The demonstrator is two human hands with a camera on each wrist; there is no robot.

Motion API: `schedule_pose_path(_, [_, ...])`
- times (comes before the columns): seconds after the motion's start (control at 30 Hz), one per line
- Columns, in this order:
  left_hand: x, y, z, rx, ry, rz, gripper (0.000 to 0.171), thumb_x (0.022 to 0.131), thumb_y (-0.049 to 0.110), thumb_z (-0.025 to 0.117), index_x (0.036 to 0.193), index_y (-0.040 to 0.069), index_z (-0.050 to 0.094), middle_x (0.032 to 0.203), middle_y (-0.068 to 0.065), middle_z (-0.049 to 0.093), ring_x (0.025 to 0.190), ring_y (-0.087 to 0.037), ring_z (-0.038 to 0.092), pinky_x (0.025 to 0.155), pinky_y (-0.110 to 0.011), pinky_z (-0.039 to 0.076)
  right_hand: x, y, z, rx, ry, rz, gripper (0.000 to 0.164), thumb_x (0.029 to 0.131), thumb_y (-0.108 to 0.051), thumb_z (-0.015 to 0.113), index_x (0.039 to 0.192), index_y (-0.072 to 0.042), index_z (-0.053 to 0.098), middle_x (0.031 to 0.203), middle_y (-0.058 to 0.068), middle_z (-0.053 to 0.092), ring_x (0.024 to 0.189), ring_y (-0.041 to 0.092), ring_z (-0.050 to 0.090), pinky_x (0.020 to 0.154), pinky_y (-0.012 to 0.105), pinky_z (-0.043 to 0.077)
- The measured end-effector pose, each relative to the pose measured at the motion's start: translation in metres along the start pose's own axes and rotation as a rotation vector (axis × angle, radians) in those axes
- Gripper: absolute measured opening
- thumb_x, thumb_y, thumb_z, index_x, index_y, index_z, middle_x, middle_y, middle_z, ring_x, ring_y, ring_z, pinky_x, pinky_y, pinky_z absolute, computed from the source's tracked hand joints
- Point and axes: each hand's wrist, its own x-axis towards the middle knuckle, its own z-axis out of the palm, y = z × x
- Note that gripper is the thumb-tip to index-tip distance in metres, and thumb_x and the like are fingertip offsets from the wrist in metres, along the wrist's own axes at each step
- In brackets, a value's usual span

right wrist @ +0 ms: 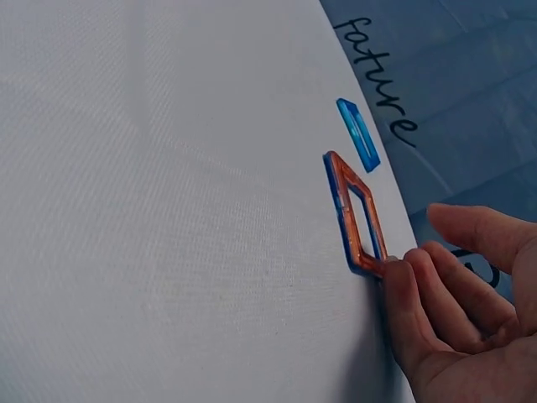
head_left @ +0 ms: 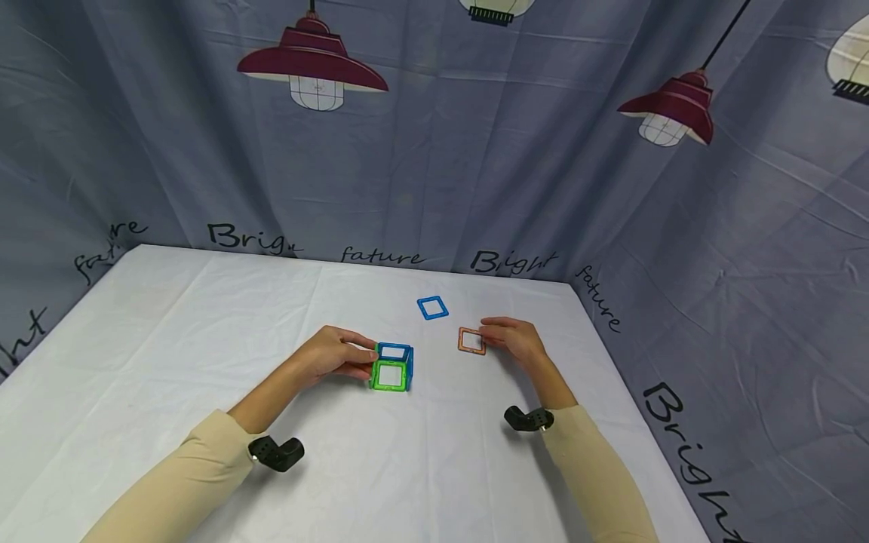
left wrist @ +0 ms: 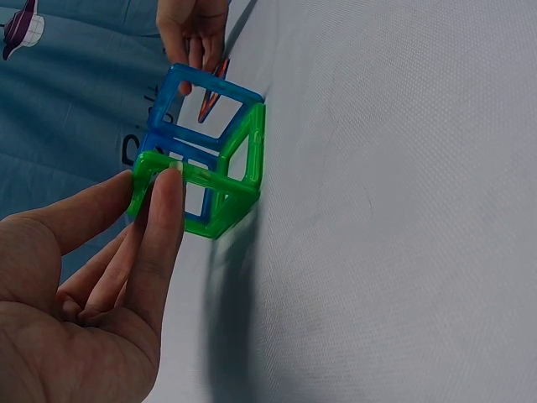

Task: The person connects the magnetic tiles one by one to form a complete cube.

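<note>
On the white table a cube-like box of blue and green magnetic tiles (head_left: pixel 390 388) stands near the middle. My left hand (head_left: pixel 334 354) pinches its left side, thumb and fingers at a green tile's (left wrist: pixel 205 176) edge. To the right, an orange square magnetic tile (right wrist: pixel 342 180) is tipped up in the right wrist view, with blue showing along its outer edge; whether a second tile lies against it I cannot tell. The fingertips of my right hand (head_left: pixel 516 339) touch its near corner, while the thumb stands apart from it.
A loose blue square magnetic tile (head_left: pixel 422 310) lies farther back, beyond the orange one. Behind the table's back edge hangs a grey-blue curtain (head_left: pixel 434 166) printed with lamps and lettering. Both wrists carry black cameras (head_left: pixel 277 454).
</note>
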Motion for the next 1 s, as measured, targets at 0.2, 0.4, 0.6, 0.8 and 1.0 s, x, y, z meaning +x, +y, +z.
schedule_pose_path(0.2, [0.0, 0.0, 0.0, -0.001, 0.0, -0.008, 0.043, 0.093, 0.01, 0.074, 0.132, -0.004, 0.063, 0.114, -0.02, 0.072, 0.073, -0.015, 0.073, 0.076, -0.032, 0.064, 0.003, 0.005, -0.002, -0.006, 0.012, -0.003, 0.042, 0.09, -0.008, 0.076, 0.129, 0.003, 0.067, 0.136, 0.021, 0.062, 0.093, 0.008, 0.071, 0.088, 0.023, 0.06])
schedule_pose_path(0.4, [0.0, 0.001, 0.0, -0.001, 0.002, -0.015, 0.043, 0.092, 0.01, 0.074, 0.132, -0.004, 0.064, 0.114, -0.02, 0.072, 0.072, -0.015, 0.073, 0.076, -0.032, 0.064, 0.003, 0.01, -0.005, -0.053, 0.035, -0.017, 0.041, 0.086, -0.011, 0.08, 0.124, 0.001, 0.071, 0.13, 0.018, 0.067, 0.09, 0.008, 0.072, 0.084, 0.022, 0.061])
schedule_pose_path(0.6, [0.0, 0.0, 0.0, -0.004, 0.007, -0.015, 0.043, 0.093, 0.01, 0.074, 0.132, -0.004, 0.064, 0.112, -0.019, 0.073, 0.072, -0.015, 0.073, 0.075, -0.032, 0.064, 0.001, 0.014, -0.004, -0.203, 0.06, -0.078, 0.037, 0.085, -0.019, 0.081, 0.118, -0.004, 0.075, 0.118, 0.013, 0.074, 0.087, 0.007, 0.071, 0.078, 0.019, 0.058])
schedule_pose_path(0.8, [0.0, -0.001, 0.001, -0.012, 0.008, -0.01, 0.043, 0.092, 0.009, 0.074, 0.131, -0.004, 0.064, 0.111, -0.02, 0.073, 0.072, -0.016, 0.073, 0.075, -0.032, 0.064, 0.001, 0.016, -0.001, -0.292, 0.084, -0.09, 0.034, 0.084, -0.022, 0.081, 0.114, -0.007, 0.077, 0.114, 0.011, 0.075, 0.086, 0.01, 0.069, 0.074, 0.022, 0.054])
schedule_pose_path(1.0, [-0.001, 0.0, 0.001, -0.009, 0.005, -0.009, 0.043, 0.092, 0.01, 0.075, 0.131, -0.004, 0.064, 0.113, -0.02, 0.073, 0.073, -0.016, 0.074, 0.075, -0.032, 0.064, 0.0, 0.016, 0.001, -0.326, 0.099, -0.118, 0.032, 0.082, -0.017, 0.083, 0.112, -0.007, 0.077, 0.104, 0.01, 0.077, 0.081, 0.011, 0.068, 0.071, 0.022, 0.052])
